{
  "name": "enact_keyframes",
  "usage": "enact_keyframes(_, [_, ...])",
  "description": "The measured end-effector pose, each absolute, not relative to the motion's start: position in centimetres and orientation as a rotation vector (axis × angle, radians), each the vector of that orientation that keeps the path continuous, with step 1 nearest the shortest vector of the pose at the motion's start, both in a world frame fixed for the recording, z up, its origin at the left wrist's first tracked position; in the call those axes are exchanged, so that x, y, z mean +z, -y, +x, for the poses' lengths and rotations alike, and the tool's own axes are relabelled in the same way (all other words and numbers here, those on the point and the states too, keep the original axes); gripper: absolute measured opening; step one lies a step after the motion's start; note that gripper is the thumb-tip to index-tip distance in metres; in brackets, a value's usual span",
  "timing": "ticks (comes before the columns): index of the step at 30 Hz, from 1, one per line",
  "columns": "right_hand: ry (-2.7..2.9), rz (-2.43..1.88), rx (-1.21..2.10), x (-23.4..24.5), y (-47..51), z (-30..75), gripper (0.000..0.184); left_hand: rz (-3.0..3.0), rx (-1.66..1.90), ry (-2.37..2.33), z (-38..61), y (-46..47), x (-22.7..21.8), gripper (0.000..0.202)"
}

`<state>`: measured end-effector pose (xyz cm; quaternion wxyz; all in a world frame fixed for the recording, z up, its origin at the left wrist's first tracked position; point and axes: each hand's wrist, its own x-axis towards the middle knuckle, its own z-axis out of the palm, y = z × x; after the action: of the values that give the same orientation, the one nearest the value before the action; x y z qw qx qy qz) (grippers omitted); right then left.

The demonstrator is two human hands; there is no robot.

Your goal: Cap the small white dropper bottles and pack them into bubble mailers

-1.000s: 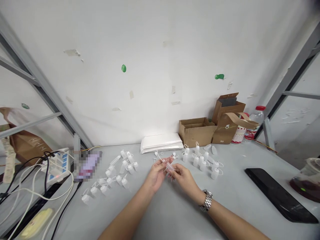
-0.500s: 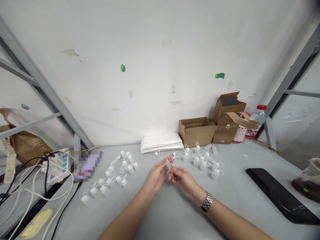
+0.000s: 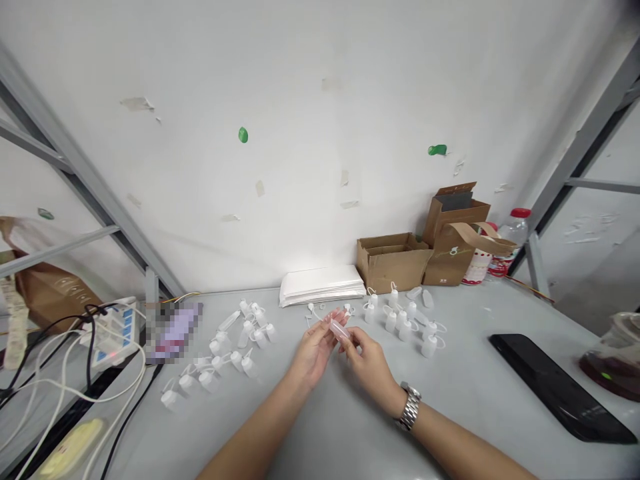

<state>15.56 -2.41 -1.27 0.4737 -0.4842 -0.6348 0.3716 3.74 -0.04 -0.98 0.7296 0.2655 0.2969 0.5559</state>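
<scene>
— What lies closest?

— Bare grey table (image 3: 325,433), then both forearms, with a metal wristwatch (image 3: 410,408) on the right one. Above the table's middle the left hand (image 3: 313,352) and the right hand (image 3: 369,361) meet, fingertips of both closed narrowly on a small clear bottle (image 3: 340,329), which is held tilted just off the surface.

— And around them?

— A scattered left cluster of white bottles (image 3: 225,350) lies beside the left hand, and a right cluster of white bottles (image 3: 407,321), mostly upright, stands beyond the right. A flat black slab (image 3: 555,387) lies far right. A power strip (image 3: 113,330) with looping cables sits far left.

— Farther back?

— A stack of white sheets (image 3: 323,285), an open cardboard box (image 3: 393,261) and a brown paper bag (image 3: 457,243) stand along the table's far edge, against a white wall (image 3: 300,100) with tape scraps and green spots (image 3: 243,135). Grey metal struts (image 3: 75,167) slant up at both sides.
</scene>
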Motion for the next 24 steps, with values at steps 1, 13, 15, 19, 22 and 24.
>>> enact_keyframes(1, [1.565, -1.194, 0.886, -1.3, 2.5, 15.6, 0.029, 0.576, 1.221, -0.649, 3.8, 0.1, -1.1, 0.023])
enact_keyframes(13, [1.716, -1.234, 0.675, -1.9, 2.1, 15.7, 0.017, 0.498, 1.140, -0.668, 3.8, -0.2, -1.0, 0.025])
enact_keyframes(15, [1.792, -1.232, 0.546, -2.2, 2.2, 15.7, 0.015, 0.497, 1.164, -0.683, 3.8, -0.1, -0.9, 0.025])
enact_keyframes(19, [1.844, -1.214, 0.394, -2.4, 2.3, 15.7, 0.015, 0.521, 1.227, -0.656, 3.9, 0.1, -0.9, 0.020])
enact_keyframes(22, [1.794, -1.219, 0.453, -2.3, 2.4, 15.5, 0.015, 0.538, 1.213, -0.641, 4.0, 0.2, -0.9, 0.017])
enact_keyframes(24, [1.748, -1.238, 0.551, -2.2, 2.5, 15.4, 0.017, 0.548, 1.198, -0.639, 3.9, 0.3, -0.8, 0.017])
